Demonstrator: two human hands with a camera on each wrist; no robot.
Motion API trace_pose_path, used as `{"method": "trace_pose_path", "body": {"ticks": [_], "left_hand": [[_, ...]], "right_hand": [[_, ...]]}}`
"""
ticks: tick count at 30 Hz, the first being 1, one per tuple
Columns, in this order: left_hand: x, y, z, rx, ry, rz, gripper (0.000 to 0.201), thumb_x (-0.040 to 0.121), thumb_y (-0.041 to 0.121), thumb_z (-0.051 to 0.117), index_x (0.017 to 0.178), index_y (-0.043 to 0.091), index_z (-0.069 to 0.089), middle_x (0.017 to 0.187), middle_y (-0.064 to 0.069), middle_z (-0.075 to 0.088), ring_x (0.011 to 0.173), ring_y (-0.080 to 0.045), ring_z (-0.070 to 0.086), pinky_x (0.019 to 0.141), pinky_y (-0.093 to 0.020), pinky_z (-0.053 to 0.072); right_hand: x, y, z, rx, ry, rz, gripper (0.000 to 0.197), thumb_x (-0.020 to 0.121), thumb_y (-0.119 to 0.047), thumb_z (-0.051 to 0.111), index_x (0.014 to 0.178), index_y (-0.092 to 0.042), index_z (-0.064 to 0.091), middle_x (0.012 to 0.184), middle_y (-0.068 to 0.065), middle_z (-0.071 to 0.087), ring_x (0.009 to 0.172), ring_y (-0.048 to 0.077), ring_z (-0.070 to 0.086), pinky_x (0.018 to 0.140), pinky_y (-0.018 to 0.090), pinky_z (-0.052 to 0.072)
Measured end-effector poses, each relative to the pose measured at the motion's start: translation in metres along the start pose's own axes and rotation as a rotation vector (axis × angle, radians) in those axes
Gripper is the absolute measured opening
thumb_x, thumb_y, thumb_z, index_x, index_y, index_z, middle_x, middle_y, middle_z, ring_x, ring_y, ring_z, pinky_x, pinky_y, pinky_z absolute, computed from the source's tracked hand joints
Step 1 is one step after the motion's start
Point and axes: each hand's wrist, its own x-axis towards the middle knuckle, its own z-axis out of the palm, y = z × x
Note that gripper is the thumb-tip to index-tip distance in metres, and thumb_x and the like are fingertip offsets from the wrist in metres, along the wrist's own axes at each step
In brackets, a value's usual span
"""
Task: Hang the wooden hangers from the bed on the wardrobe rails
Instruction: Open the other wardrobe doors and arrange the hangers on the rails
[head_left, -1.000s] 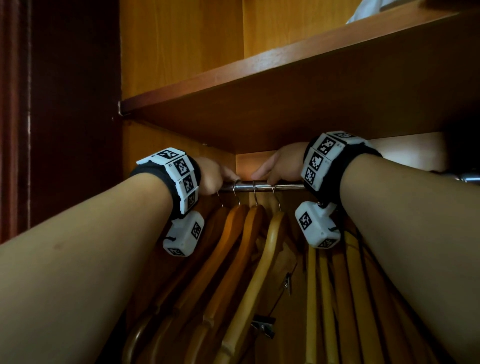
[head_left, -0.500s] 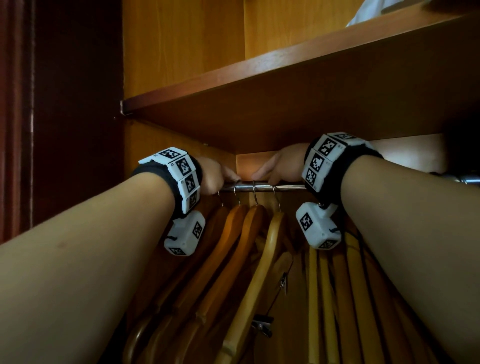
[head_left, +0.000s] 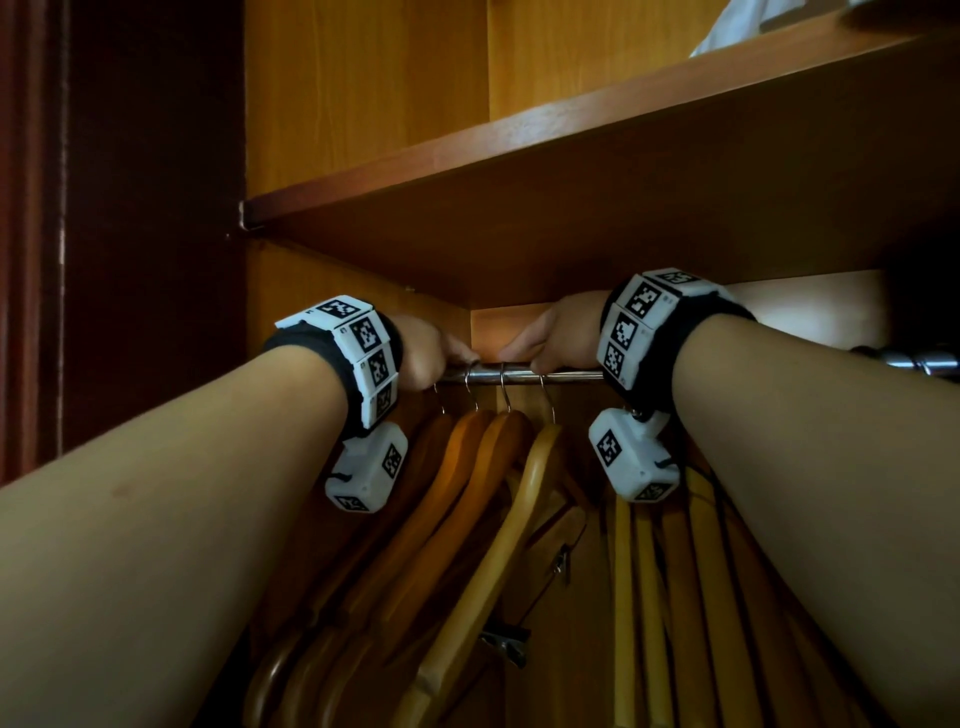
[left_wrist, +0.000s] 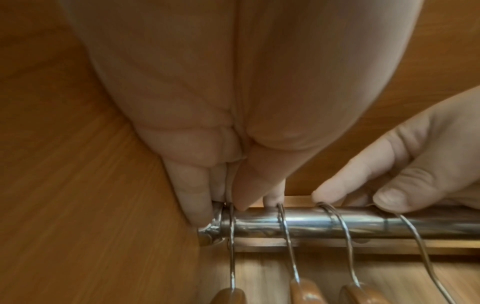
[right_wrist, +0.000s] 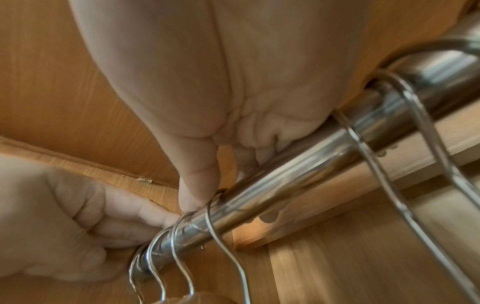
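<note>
Fingers (left_wrist: 197, 197) of the left hand (head_left: 423, 353) pinch the end hook (left_wrist: 230, 207); the right hand (head_left: 558, 338) pinches another. The wooden hangers (head_left: 498, 493) hang on the rail (head_left: 519, 375). Spacing looks underway; next, probably release gently.

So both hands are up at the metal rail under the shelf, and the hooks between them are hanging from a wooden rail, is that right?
Not quite: the rail is shiny metal, not wood, as the left wrist view shows. The rest holds: the left hand and right hand are up at it under the shelf, with hanger hooks over it between them.
</note>
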Motion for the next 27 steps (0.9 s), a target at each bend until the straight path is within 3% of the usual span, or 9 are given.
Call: {"method": "trace_pose_path", "body": {"ticks": [4,8,13,17,19,24,27], "left_hand": [[0.001,-0.001,0.001,0.002,-0.015,-0.019,0.067,0.101,-0.003,0.042,0.154,0.036,0.028,0.153,-0.005,0.041,0.132,-0.024,0.048,0.107,-0.036,0.044],[0.003,0.0,0.001,0.023,0.025,-0.043,0.071,0.102,-0.001,0.042,0.157,0.038,0.02,0.162,-0.001,0.028,0.14,-0.024,0.04,0.109,-0.035,0.041],[0.011,-0.006,0.002,-0.026,-0.033,-0.052,0.075,0.1,-0.002,0.047,0.155,0.042,0.023,0.161,-0.004,0.031,0.139,-0.028,0.042,0.111,-0.045,0.042],[0.008,-0.002,0.002,-0.008,-0.03,-0.039,0.07,0.101,-0.002,0.045,0.157,0.035,0.023,0.16,-0.004,0.032,0.139,-0.026,0.042,0.113,-0.042,0.04],[0.007,-0.001,0.001,0.009,-0.033,-0.044,0.072,0.101,-0.001,0.045,0.157,0.037,0.02,0.162,-0.003,0.027,0.142,-0.026,0.038,0.114,-0.044,0.038],[0.006,-0.002,0.002,0.011,-0.019,-0.034,0.074,0.101,-0.002,0.045,0.157,0.039,0.02,0.164,-0.002,0.024,0.144,-0.025,0.036,0.115,-0.04,0.036],[0.006,-0.003,0.003,0.004,-0.003,-0.021,0.073,0.101,-0.003,0.044,0.156,0.039,0.023,0.164,0.001,0.026,0.144,-0.022,0.036,0.115,-0.039,0.036]], "right_hand": [[-0.002,-0.002,0.0,-0.023,-0.023,-0.009,0.049,0.101,-0.022,0.051,0.144,-0.042,0.04,0.155,-0.007,0.036,0.144,0.017,0.031,0.118,0.04,0.025],[-0.005,-0.001,0.0,-0.02,-0.005,-0.031,0.048,0.101,-0.022,0.052,0.143,-0.042,0.043,0.153,-0.009,0.04,0.142,0.014,0.033,0.118,0.038,0.026],[-0.007,-0.004,0.001,-0.003,-0.002,-0.034,0.048,0.101,-0.019,0.051,0.145,-0.037,0.042,0.154,-0.008,0.038,0.143,0.014,0.031,0.119,0.035,0.023],[-0.008,-0.004,0.002,0.033,0.02,-0.014,0.048,0.1,-0.02,0.053,0.144,-0.037,0.043,0.153,-0.008,0.041,0.142,0.014,0.034,0.118,0.036,0.026],[-0.009,-0.004,0.003,0.052,0.052,0.004,0.05,0.1,-0.021,0.054,0.145,-0.038,0.042,0.154,-0.006,0.038,0.143,0.015,0.033,0.117,0.035,0.027],[-0.013,-0.005,-0.003,0.103,0.047,0.101,0.062,0.1,-0.019,0.054,0.153,-0.036,0.027,0.163,0.003,0.017,0.147,0.027,0.022,0.115,0.04,0.027],[-0.016,-0.005,-0.003,0.122,0.044,0.1,0.061,0.098,-0.019,0.057,0.151,-0.033,0.032,0.16,0.002,0.026,0.145,0.025,0.028,0.114,0.038,0.029]]}}
